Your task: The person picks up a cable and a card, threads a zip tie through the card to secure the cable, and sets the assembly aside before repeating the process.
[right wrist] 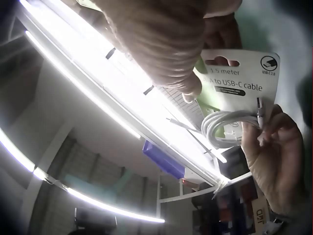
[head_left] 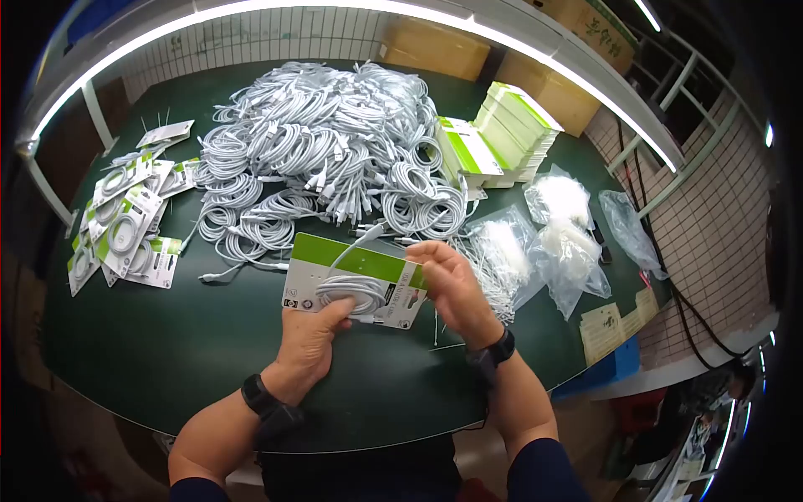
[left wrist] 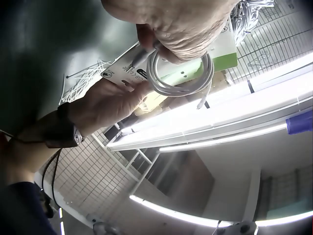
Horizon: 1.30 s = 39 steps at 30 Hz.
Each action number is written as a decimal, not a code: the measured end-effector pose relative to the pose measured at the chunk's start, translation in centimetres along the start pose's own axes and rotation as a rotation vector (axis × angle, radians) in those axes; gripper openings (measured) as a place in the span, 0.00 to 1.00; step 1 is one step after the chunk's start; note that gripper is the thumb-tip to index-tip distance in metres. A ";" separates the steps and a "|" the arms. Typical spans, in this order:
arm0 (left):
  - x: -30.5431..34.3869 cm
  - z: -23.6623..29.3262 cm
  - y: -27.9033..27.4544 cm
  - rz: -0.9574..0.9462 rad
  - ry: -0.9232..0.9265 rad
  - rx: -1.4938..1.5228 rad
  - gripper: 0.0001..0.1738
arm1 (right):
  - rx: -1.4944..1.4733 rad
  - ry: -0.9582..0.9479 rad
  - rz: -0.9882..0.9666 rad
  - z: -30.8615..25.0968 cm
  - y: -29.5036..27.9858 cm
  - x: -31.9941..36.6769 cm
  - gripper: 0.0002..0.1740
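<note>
My left hand [head_left: 314,343] holds a white and green packaging card [head_left: 309,251] up over the table. Its thumb presses a coiled white USB cable [head_left: 355,289] against the card's front. One cable end with its plug [head_left: 368,234] sticks up past the card's top edge. At the card's right edge, my right hand [head_left: 458,293] has its fingers bent round the border, partly hidden behind it. In the right wrist view, the printing on the card [right wrist: 234,73] reads USB-C cable, and a plug [right wrist: 260,110] lies near the left thumb.
A big heap of coiled white cables [head_left: 335,125] covers the table's back. Finished-looking carded cables [head_left: 125,222] pile up at left. Stacked cards [head_left: 514,130] stand at back right, near loose white ties [head_left: 498,259] and clear plastic bags [head_left: 569,251]. A lamp bar [head_left: 335,7] arches overhead.
</note>
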<state>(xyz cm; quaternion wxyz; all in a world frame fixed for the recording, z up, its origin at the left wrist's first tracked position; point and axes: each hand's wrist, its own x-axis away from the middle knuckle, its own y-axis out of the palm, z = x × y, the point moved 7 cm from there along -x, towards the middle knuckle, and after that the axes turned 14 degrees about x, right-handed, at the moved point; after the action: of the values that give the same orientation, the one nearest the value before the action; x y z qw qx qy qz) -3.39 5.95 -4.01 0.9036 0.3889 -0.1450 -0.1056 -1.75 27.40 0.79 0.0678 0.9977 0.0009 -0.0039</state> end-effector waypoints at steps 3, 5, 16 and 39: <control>-0.2 -0.4 -0.8 0.025 -0.037 0.031 0.22 | 0.274 -0.004 0.044 0.7 1.0 0.5 0.18; -0.5 0.1 -0.5 0.003 0.031 0.041 0.24 | 0.403 -0.004 0.071 0.6 1.0 0.5 0.19; 2.3 9.2 7.4 -0.400 1.003 -1.417 0.40 | 0.687 -0.119 0.026 -1.7 0.8 1.1 0.16; 2.2 5.2 6.2 -0.459 0.956 -1.290 0.19 | 0.994 -0.794 0.178 -3.3 4.0 2.8 0.13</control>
<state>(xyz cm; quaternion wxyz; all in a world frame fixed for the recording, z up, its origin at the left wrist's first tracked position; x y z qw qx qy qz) -2.67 5.92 4.35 0.8691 -0.1822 0.4261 -0.1731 1.11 23.90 4.62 -0.4074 0.8290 -0.1092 -0.3673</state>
